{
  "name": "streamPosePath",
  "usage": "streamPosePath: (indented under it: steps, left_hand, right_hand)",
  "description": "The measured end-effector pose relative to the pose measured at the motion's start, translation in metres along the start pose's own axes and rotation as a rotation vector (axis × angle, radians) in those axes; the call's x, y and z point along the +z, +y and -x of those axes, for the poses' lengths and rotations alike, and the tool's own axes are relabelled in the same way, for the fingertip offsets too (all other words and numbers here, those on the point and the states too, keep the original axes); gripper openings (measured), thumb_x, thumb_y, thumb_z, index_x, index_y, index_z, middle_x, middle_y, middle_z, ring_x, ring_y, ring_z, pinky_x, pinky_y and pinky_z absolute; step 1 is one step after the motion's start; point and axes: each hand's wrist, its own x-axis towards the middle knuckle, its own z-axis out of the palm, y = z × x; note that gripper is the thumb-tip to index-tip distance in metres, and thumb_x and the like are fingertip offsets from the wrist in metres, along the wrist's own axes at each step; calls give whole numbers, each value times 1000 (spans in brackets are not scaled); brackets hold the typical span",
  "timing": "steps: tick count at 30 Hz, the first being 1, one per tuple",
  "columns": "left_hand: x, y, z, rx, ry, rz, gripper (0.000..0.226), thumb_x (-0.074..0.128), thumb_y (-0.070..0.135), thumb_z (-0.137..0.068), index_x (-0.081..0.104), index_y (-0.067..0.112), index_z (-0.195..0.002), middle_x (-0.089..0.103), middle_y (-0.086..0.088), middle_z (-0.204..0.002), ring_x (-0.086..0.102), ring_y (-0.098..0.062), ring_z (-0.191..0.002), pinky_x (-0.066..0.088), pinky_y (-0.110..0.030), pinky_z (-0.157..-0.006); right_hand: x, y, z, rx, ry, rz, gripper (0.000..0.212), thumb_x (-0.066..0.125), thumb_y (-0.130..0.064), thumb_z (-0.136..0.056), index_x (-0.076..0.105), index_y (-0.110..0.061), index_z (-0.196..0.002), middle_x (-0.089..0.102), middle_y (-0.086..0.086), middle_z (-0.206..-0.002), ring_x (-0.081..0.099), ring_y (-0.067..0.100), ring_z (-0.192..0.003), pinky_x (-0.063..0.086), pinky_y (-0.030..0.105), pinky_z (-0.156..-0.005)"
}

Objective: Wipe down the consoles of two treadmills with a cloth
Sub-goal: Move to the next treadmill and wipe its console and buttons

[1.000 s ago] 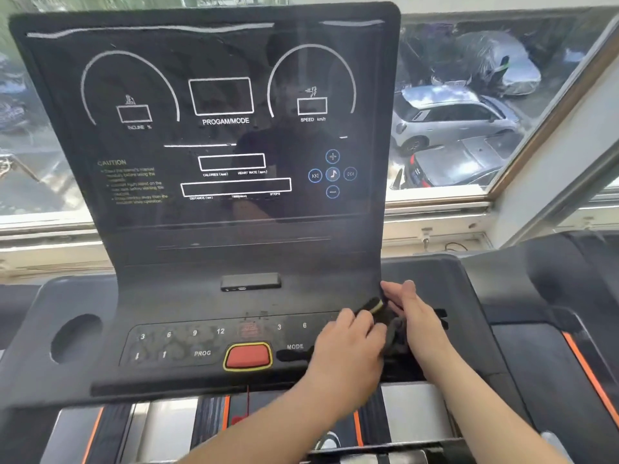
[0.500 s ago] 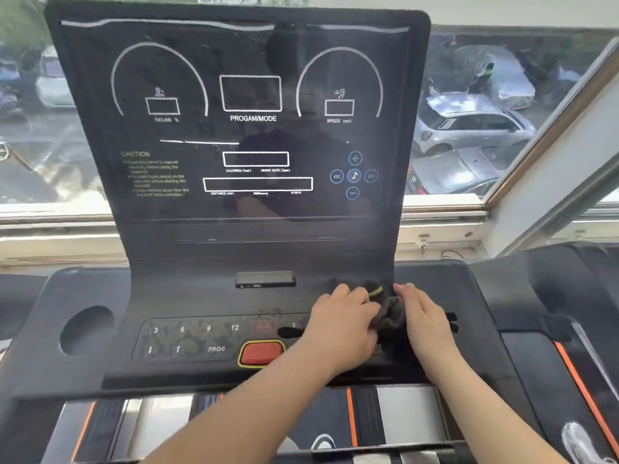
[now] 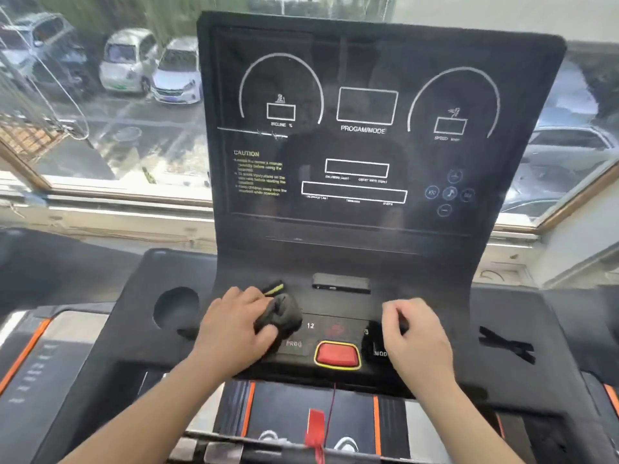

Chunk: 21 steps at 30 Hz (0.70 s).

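The black treadmill console [image 3: 368, 145] stands upright before me, and its button panel [image 3: 335, 329] with a red stop button [image 3: 337, 354] lies below. My left hand [image 3: 231, 329] grips a bunched dark cloth [image 3: 279, 314] with a yellow-green tag and presses it on the left part of the panel, over the number keys. My right hand [image 3: 418, 336] rests on the right part of the panel near the MODE key. Its fingers are loosely curled and hold nothing, apart from the cloth.
A round cup-holder hole [image 3: 176, 308] sits at the console's left. A red safety-key tag [image 3: 315, 426] hangs on a cord below the stop button. Another treadmill [image 3: 40, 363] with orange trim stands at the left. Behind the console is a window [image 3: 117, 95] with parked cars outside.
Both hands were together on the cloth at the panel's right. My left hand has since carried the cloth to the panel's left, my right hand has let go, and my view has swung left.
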Motion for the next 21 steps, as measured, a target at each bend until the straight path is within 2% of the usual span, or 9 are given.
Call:
streamPosePath:
  steps: [3,6,8,11,15,17,19,21]
  left_hand:
    - [0,-17,12,-171,106,-22,34,51,40,-74,71,19,-92,65,-1,-89,57,-36,-78,48,-39,-60]
    - [8,22,16,-292,141,-25,42,47,35,-72,73,14,-96,66,-7,-89,57,-38,-76,46,-41,-56]
    - [14,59,15,-180,106,12,44,47,37,-72,74,18,-101,67,-4,-93,58,-35,-78,47,-41,-58]
    - [20,91,13,57,21,38,35,54,40,-72,69,27,-101,63,5,-97,58,-27,-85,46,-39,-64]
    - [14,66,12,195,19,66,36,55,41,-74,67,30,-106,62,7,-99,57,-26,-87,47,-37,-64]
    - [8,26,15,130,60,45,38,56,40,-75,69,28,-108,64,4,-98,58,-28,-85,49,-38,-62]
    - [1,-22,18,-52,123,-1,38,56,38,-76,72,23,-107,65,-1,-96,58,-33,-82,50,-39,-59]
    - [-3,-56,23,-244,152,-13,37,55,35,-78,72,18,-107,64,-4,-95,56,-35,-80,52,-41,-60]
  right_hand:
    - [5,-12,5,27,-66,-42,34,59,-28,-101,57,-16,-69,58,-3,-72,56,19,-75,44,38,-69]
    - [6,-17,8,80,-97,-60,48,57,-34,-102,38,-20,-60,44,-2,-58,45,18,-62,43,41,-64]
    - [6,-19,11,95,-101,-60,50,56,-36,-102,36,-19,-60,43,-4,-55,40,15,-57,41,39,-62]
    - [7,-21,15,107,-94,-72,49,57,-37,-102,41,-15,-61,42,-4,-55,39,13,-56,41,37,-61]
    - [17,-36,19,103,-107,-131,44,57,-37,-102,50,-11,-67,48,7,-64,41,13,-57,43,39,-63]
    - [26,-47,21,96,-150,-180,37,58,-34,-102,57,-16,-70,54,-1,-64,47,11,-59,44,33,-66]
    - [34,-60,23,94,-204,-198,33,60,-31,-102,61,-20,-71,57,-10,-61,50,7,-59,44,26,-66]
    - [39,-71,24,93,-243,-223,30,61,-28,-102,65,-18,-74,57,-11,-60,53,3,-56,42,18,-61]
